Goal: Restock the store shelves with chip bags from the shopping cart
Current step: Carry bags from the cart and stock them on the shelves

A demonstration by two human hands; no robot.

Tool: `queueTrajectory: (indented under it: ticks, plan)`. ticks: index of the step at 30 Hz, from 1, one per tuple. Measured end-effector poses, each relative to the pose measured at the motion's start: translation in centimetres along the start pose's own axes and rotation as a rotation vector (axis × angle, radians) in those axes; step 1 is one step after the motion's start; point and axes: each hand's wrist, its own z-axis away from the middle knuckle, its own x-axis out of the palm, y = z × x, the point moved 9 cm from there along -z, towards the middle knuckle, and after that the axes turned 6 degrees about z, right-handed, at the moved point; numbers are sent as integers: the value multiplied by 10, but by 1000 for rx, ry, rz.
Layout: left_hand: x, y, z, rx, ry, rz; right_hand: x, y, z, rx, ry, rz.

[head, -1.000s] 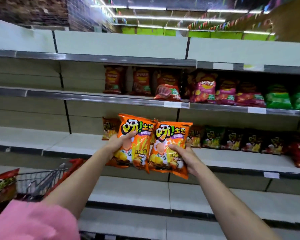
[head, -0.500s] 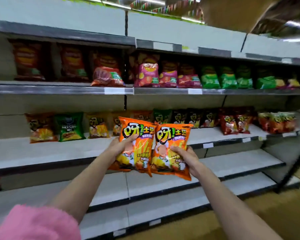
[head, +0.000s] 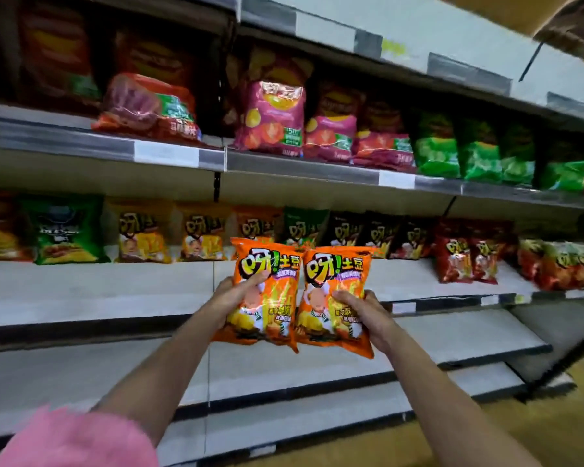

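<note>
The left hand point(head: 231, 298) grips one glossy orange chip bag point(head: 267, 291); the right hand point(head: 361, 310) grips a second orange chip bag point(head: 334, 288), both touching, before the grey metal shelf point(head: 115, 288).

Long grey shelving point(head: 81, 291) is seen in several tiers, with pale price strips point(head: 167, 152); a yellowish floor point(head: 536, 429) lies below.

The middle shelf point(head: 115, 284) carries a row of chip bags point(head: 203, 232) (orange, green, dark, red).
</note>
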Motion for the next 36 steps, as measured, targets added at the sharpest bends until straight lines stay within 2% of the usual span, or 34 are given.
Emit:
queueTrajectory:
  ticks: [5,14,21,29,36]
  plan:
    - [-16,12,-19,14,74,56,38,-1,-64,15,-116,-9]
    - [-83,2,-62,23,381,163,126,-21,-198,-73,-316,49]
    - [-79,-10,-85,40,413,210,179,-17,-260,-136,-404,87]
    - [-46,-10,-122,40,365,140,165,2,-292,-90,-377,346]
    - [-15,-10,-159,46,387,46,109,8,-288,-78,-299,358]
